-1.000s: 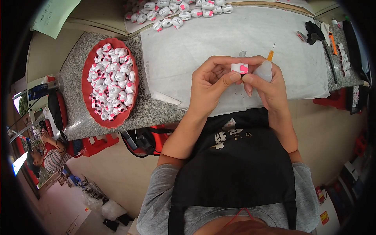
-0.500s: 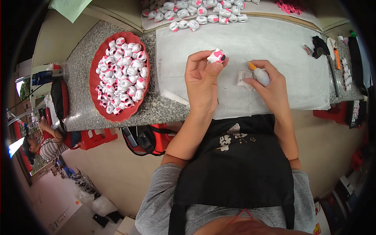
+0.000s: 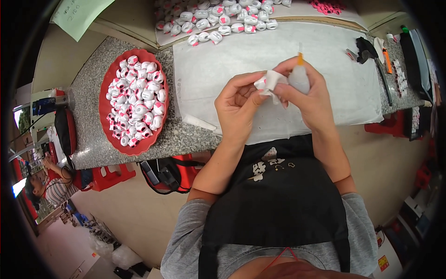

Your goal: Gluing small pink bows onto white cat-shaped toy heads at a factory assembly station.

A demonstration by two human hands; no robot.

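My left hand [image 3: 237, 102] is closed, its fingertips pinching a small white and pink figurine [image 3: 260, 84]. Against the figurine's right side lies a crumpled white tissue [image 3: 275, 79], pressed there by the fingers of my right hand [image 3: 313, 103]. That same hand also grips a translucent squeeze bottle [image 3: 299, 80] with an orange tip and thin needle, which points away from me. The tissue hides part of the figurine. Both hands are raised over the white sheet [image 3: 223, 60] on the worktop.
A red scalloped tray [image 3: 103, 116] heaped with similar figurines stands at left. More figurines [image 3: 223, 21] line the far shelf, beside small pink pieces [image 3: 326, 6]. At right lie a black cloth [image 3: 367, 49] and an orange pen-like tool [image 3: 387, 62]. A person [image 3: 53, 188] sits far left.
My right hand has lifted the tissue off the sheet and brought it to the figurine. The bottle has swung upright in my grip. My left hand has lowered slightly; the view has shifted.
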